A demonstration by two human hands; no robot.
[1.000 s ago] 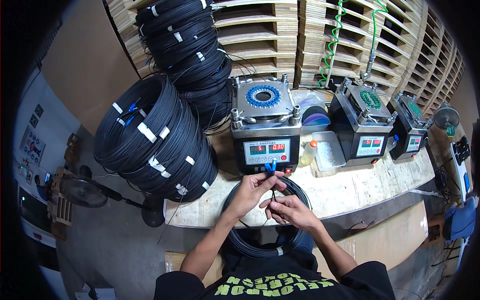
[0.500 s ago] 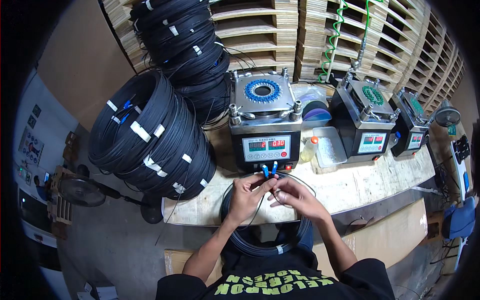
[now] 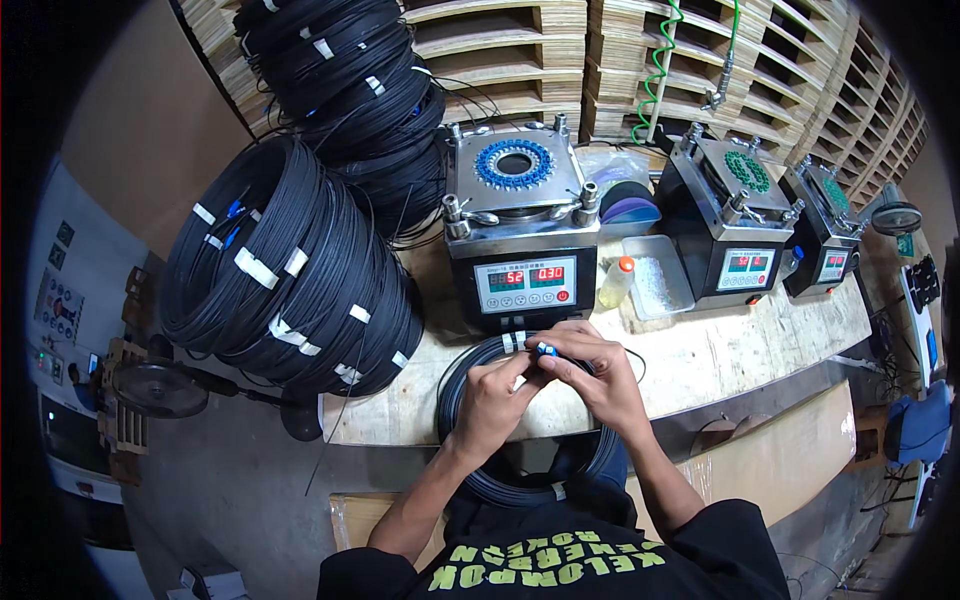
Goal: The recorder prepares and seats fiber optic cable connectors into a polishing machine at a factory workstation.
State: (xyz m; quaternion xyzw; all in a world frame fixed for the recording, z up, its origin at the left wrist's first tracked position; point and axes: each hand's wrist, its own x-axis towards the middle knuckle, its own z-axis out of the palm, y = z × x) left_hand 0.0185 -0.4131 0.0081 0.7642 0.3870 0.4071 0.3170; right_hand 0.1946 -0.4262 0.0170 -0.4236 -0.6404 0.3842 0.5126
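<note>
A coil of black cable lies partly on the near edge of the table and partly over my lap, with white ties around it. Above its far side, small blue cable connectors show between my fingertips, seen nearly end on. My left hand pinches them from the left, fingers closed. From the right, my right hand curls its fingers around them, the thumb pressed close to the left hand's fingertips. The fingers hide most of the connectors. Just beyond stands a polishing machine with a ring of blue connectors on its top plate.
Left of my hands, a big stack of black cable coils leans, with more coils behind. A bottle with an orange cap and a clear tray stand right of the machine. Two more machines stand further right. Wooden pallets rise behind.
The two blue connectors stood upright apart; now they are tipped toward me and enclosed by both hands. My right hand has moved in closer. The view has shifted slightly, and the near machine's digits differ.
</note>
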